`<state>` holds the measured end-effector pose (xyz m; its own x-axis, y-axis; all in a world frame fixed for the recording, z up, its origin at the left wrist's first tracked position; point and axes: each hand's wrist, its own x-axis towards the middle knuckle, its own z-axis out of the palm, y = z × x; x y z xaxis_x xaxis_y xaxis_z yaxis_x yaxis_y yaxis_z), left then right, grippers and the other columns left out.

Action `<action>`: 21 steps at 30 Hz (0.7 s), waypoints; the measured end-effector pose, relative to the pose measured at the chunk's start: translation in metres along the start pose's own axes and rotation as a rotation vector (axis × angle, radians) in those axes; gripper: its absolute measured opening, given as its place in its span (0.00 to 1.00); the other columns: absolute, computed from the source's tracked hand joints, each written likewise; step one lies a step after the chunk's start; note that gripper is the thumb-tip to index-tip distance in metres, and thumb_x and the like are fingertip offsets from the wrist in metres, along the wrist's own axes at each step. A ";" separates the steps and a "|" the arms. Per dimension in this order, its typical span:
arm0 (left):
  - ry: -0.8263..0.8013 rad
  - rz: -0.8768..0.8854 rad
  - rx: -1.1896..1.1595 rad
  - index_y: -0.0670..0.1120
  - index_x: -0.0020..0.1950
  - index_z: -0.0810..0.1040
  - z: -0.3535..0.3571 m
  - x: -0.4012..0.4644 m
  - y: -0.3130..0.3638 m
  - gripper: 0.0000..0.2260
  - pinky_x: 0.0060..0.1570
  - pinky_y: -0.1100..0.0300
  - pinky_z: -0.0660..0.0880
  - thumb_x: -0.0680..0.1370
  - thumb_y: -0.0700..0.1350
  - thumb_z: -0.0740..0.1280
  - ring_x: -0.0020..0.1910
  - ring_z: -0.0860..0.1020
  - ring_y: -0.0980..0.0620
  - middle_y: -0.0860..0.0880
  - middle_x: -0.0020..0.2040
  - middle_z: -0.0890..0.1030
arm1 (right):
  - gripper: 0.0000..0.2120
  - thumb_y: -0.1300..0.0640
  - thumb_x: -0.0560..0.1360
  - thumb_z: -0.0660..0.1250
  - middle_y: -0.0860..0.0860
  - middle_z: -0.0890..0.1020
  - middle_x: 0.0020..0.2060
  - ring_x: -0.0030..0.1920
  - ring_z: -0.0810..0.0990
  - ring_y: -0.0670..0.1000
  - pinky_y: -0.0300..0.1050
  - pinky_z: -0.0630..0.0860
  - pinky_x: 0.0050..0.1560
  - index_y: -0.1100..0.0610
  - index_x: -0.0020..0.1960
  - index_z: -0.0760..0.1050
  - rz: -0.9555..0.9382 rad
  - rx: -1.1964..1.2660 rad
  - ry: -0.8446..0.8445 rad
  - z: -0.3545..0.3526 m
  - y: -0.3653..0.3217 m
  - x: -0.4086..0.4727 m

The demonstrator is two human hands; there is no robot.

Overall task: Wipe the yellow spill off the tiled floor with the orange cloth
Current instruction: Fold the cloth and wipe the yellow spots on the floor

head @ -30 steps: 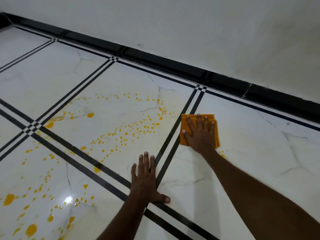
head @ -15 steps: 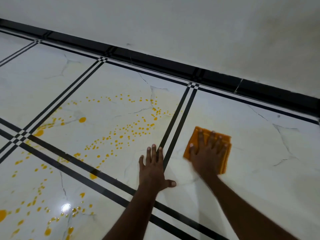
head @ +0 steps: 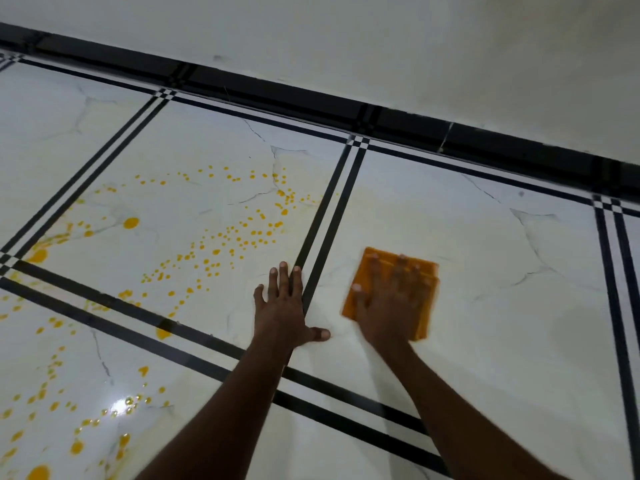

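Right hand (head: 388,306) flat on orange cloth (head: 426,271), left hand (head: 284,306) spread bracing the floor (head: 502,306); soaked cloth could smear yellow spill (head: 221,244).

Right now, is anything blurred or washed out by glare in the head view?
Head view: the right hand and orange cloth are motion-blurred; the left hand is sharp; a bright glare spot sits on the tiled floor among the yellow spill drops, lower left.

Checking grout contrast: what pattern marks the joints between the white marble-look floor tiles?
Paired black stripes, with small black-and-white checkers at crossings; head view.
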<state>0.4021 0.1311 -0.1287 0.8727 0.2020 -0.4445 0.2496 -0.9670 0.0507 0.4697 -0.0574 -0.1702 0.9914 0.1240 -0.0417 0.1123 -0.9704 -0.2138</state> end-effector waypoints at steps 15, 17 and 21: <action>0.063 0.019 -0.042 0.49 0.80 0.33 0.003 -0.006 -0.005 0.62 0.78 0.43 0.46 0.62 0.81 0.60 0.80 0.36 0.46 0.46 0.80 0.33 | 0.35 0.33 0.80 0.45 0.58 0.52 0.84 0.82 0.50 0.68 0.71 0.40 0.79 0.44 0.84 0.50 -0.327 -0.072 -0.117 -0.002 0.001 0.014; 0.089 0.019 -0.032 0.48 0.80 0.34 0.007 -0.008 -0.006 0.62 0.78 0.43 0.46 0.62 0.81 0.59 0.80 0.36 0.46 0.46 0.81 0.34 | 0.35 0.33 0.79 0.45 0.57 0.55 0.83 0.82 0.52 0.67 0.71 0.46 0.79 0.43 0.84 0.52 -0.342 -0.119 -0.113 -0.008 0.020 0.047; 0.124 0.046 -0.034 0.48 0.81 0.35 0.009 -0.009 -0.008 0.62 0.78 0.43 0.46 0.60 0.83 0.53 0.80 0.37 0.46 0.45 0.81 0.35 | 0.36 0.33 0.80 0.47 0.59 0.56 0.83 0.81 0.52 0.69 0.71 0.44 0.79 0.46 0.84 0.51 -0.027 -0.082 0.000 -0.009 0.049 0.000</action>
<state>0.3881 0.1359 -0.1328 0.9282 0.1778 -0.3269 0.2210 -0.9701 0.1000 0.4760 -0.1068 -0.1719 0.9880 0.1500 -0.0371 0.1438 -0.9804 -0.1343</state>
